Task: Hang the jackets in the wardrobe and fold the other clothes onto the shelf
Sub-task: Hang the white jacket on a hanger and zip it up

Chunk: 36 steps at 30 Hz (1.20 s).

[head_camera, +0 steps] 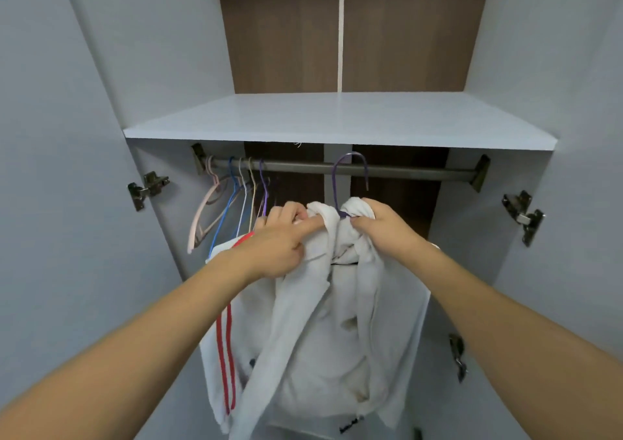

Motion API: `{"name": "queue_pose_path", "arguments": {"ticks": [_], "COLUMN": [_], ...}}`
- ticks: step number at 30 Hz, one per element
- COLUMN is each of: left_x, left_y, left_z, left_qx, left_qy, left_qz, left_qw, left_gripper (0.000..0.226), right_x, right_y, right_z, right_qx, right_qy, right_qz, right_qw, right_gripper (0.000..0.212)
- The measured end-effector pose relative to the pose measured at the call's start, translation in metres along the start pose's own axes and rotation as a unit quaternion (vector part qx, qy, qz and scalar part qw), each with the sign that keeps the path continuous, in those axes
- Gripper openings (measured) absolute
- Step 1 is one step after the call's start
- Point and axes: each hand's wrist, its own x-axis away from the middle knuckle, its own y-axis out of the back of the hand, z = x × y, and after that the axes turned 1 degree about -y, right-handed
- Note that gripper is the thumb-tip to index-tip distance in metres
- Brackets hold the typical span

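A white jacket with red stripes down one sleeve hangs in front of me on a purple hanger. The hanger's hook sits at the dark rail under the shelf; I cannot tell whether it rests on the rail. My left hand grips the bunched collar on the left side. My right hand grips the collar and the hanger's neck on the right.
Several bare hangers in pink, blue, white and purple hang at the rail's left end. The wardrobe's grey side walls and open doors with metal hinges frame both sides. The rail's right half is bare.
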Motion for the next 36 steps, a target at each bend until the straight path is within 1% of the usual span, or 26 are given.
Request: {"name": "queue_pose_path", "arguments": {"ticks": [1,3,5,7,9,11,13,16,17,19,21,23,25,27,29,31,34,36], "left_x": [0.003,0.005,0.002,-0.006,-0.018,-0.033,-0.051,-0.083,-0.096,-0.121,-0.148,-0.171,-0.189,-0.204,-0.217,-0.228,-0.235,-0.231], "left_y": [-0.005,-0.015,-0.022,-0.028,-0.035,-0.041,-0.047,-0.051,-0.051,-0.053,-0.055,-0.057,-0.059,-0.066,-0.077,-0.093,-0.123,-0.145], "left_z": [0.003,0.008,0.011,0.014,0.017,0.018,0.023,0.029,0.029,0.028,0.023,0.016,0.008,0.002,-0.002,-0.006,-0.008,-0.007], "left_qx": [0.007,0.018,0.048,0.074,0.091,0.122,0.146,0.159,0.156,0.144,0.116,0.09,0.082,0.084,0.08,0.073,0.064,0.042], "left_qy": [-0.01,-0.024,0.005,0.043,0.069,0.092,0.118,0.148,0.149,0.141,0.126,0.116,0.118,0.126,0.134,0.143,0.149,0.134], "left_qz": [-0.003,-0.032,-0.043,-0.039,-0.044,-0.052,-0.068,-0.091,-0.094,-0.089,-0.081,-0.075,-0.067,-0.057,-0.046,-0.038,-0.013,-0.008], "left_qw": [1.0,0.999,0.998,0.996,0.992,0.987,0.98,0.972,0.972,0.975,0.982,0.986,0.987,0.987,0.987,0.986,0.987,0.99], "left_gripper": [0.042,0.023,0.015,0.017,0.02,0.023,0.025,0.031,0.032,0.034,0.032,0.025,0.02,0.022,0.027,0.031,0.033,0.033], "right_x": [-0.002,-0.004,-0.008,-0.017,-0.03,-0.045,-0.059,-0.076,-0.081,-0.091,-0.103,-0.113,-0.12,-0.126,-0.132,-0.137,-0.145,-0.147], "right_y": [-0.001,-0.004,-0.008,-0.01,-0.01,-0.007,-0.003,0.008,0.013,0.026,0.039,0.049,0.056,0.06,0.062,0.061,0.052,0.044], "right_z": [-0.002,-0.006,-0.011,-0.019,-0.024,-0.026,-0.027,-0.029,-0.031,-0.04,-0.051,-0.064,-0.077,-0.091,-0.106,-0.122,-0.149,-0.168], "right_qx": [-0.008,-0.013,0.027,0.12,0.214,0.241,0.248,0.273,0.266,0.257,0.235,0.174,0.105,0.018,-0.075,-0.133,-0.13,-0.124], "right_qy": [-0.005,-0.002,0.004,0.014,0.017,0.012,-0.007,-0.056,-0.075,-0.106,-0.127,-0.137,-0.169,-0.203,-0.217,-0.22,-0.222,-0.217], "right_qz": [-0.003,0.001,0.009,0.014,0.017,-0.001,-0.045,-0.117,-0.128,-0.125,-0.131,-0.169,-0.21,-0.243,-0.264,-0.257,-0.235,-0.223], "right_qw": [1.0,1.0,1.0,0.993,0.977,0.97,0.968,0.953,0.952,0.952,0.955,0.96,0.957,0.948,0.937,0.932,0.937,0.942], "right_gripper": [0.017,0.026,0.031,0.029,0.031,0.028,0.027,0.022,0.024,0.024,0.036,0.035,0.027,0.021,0.017,0.008,0.013,0.014]}}
